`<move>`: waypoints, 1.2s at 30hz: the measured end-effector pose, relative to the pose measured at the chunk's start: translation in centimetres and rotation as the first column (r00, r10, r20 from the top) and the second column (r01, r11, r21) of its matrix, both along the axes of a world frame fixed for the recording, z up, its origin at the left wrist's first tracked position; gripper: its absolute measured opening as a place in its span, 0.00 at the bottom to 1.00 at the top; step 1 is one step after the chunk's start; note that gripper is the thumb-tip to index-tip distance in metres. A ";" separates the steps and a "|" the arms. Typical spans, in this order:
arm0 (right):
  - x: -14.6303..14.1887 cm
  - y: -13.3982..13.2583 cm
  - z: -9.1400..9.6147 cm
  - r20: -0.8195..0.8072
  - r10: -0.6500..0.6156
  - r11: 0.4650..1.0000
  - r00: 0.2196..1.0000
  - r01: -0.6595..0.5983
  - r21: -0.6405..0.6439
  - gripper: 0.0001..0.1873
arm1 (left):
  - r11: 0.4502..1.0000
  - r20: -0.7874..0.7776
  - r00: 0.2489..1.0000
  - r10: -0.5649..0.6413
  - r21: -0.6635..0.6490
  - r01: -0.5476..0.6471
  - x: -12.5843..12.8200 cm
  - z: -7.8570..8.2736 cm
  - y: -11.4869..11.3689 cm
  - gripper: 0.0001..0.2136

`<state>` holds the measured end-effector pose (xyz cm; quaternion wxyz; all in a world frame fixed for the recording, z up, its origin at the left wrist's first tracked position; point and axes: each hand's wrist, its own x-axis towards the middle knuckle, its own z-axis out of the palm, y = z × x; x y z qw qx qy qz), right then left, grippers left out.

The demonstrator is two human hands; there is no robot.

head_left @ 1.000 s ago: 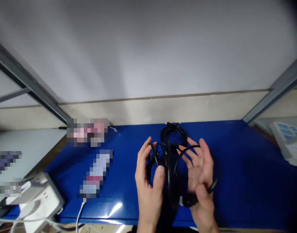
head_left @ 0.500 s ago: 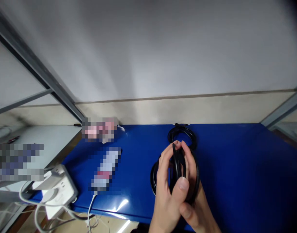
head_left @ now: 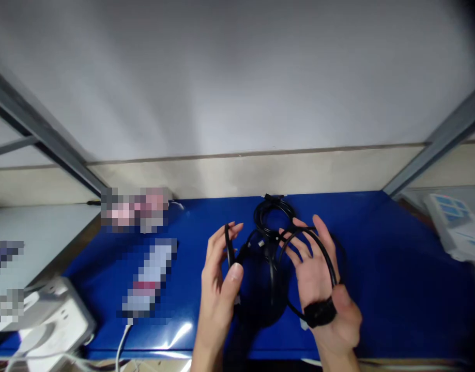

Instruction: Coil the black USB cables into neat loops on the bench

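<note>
Over the blue table, my left hand [head_left: 219,289] has its thumb against its fingers, with one part of a black cable [head_left: 229,248] between them. The other part is a loose loop [head_left: 330,263] in my right hand [head_left: 315,279], whose palm is turned up. The right fingers are stretched out behind the loop, and its thumb lies against a black strap-like piece [head_left: 320,312] on the cable. A stretch of cable spans the gap between both hands. Just beyond them, a second coiled black cable [head_left: 259,211] lies on the table.
A blurred-out phone-like object [head_left: 152,274] with a white cord lies left on the blue table [head_left: 377,248]. Left of it stands a white power strip [head_left: 59,320] with plugs. A pinkish blurred item [head_left: 138,209] sits by the wall. Grey posts flank the table.
My hands have moved apart, left hand leftward and right hand rightward. The cable that was bunched between them is now spread out, and the right palm has opened up. The view has turned slightly right.
</note>
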<state>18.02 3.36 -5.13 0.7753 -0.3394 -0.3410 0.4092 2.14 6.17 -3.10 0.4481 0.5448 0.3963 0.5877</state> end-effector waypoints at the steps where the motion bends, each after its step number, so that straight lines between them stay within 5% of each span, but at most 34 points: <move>1: -0.1 0.0 0.2 -0.047 0.014 1.000 0.999 -0.014 0.002 0.45 | 0.999 -0.024 0.999 -0.037 -0.004 0.037 0.0 -0.2 0.1 0.23; 5: -1.3 -0.6 0.8 -0.048 0.099 0.995 0.994 -0.100 -0.011 0.45 | 0.980 -0.083 0.977 -0.194 0.022 0.197 1.4 -0.3 -0.5 0.24; 12: -2.3 -1.6 1.8 0.318 0.052 0.998 0.947 -0.040 -0.042 0.56 | 0.951 -0.143 0.945 -0.295 0.050 0.305 2.7 0.8 -1.6 0.33; 19: -1.2 -1.3 0.5 0.552 -0.106 0.993 0.827 0.121 0.010 0.47 | 0.942 0.247 0.925 -0.288 -0.102 0.320 2.4 0.8 -1.4 0.31; 24: -1.2 -1.4 0.6 0.742 -0.055 0.998 0.668 0.068 0.012 0.40 | 0.934 0.493 0.849 -0.188 -0.179 0.311 3.4 0.4 -2.0 0.27; 30: -1.1 -1.2 0.1 0.531 -0.033 0.995 0.847 0.076 -0.059 0.36 | 0.914 0.613 0.785 -0.095 -0.259 0.313 3.1 0.3 -1.1 0.29; 36: -0.8 -0.3 1.0 0.292 -0.264 0.959 0.919 0.282 -0.021 0.25 | 0.886 0.733 0.675 0.082 -0.364 0.288 2.7 1.1 -0.3 0.32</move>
